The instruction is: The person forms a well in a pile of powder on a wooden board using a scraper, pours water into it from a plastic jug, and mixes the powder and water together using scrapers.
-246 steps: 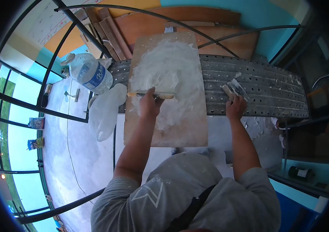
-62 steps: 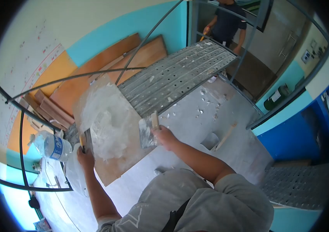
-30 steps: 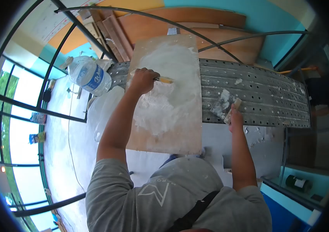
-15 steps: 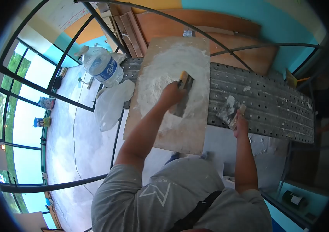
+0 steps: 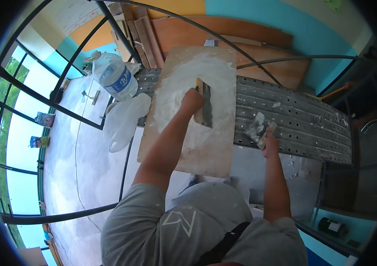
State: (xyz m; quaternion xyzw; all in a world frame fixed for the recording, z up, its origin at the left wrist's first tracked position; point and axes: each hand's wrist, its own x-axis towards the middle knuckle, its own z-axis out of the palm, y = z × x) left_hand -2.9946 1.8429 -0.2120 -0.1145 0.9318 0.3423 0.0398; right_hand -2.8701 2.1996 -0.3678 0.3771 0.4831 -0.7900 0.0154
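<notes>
My left hand is closed around the handle of a wide plastering trowel. The trowel's long blade lies over a board smeared with white plaster, thicker and lumpy to the left of the blade. My right hand grips the handle of a putty knife, whose blade is caked with white material. This knife is held over the near edge of the metal scaffold plank, to the right of the board.
Left of the board stand a large water bottle and a white plastic bag. Dark scaffold tubes cross the left and far sides. Wooden panels lean at the wall. A yellow bar shows at the right.
My left hand and the trowel have shifted slightly left across the board. My right hand keeps the putty knife over the plank. The whole view has moved a little.
</notes>
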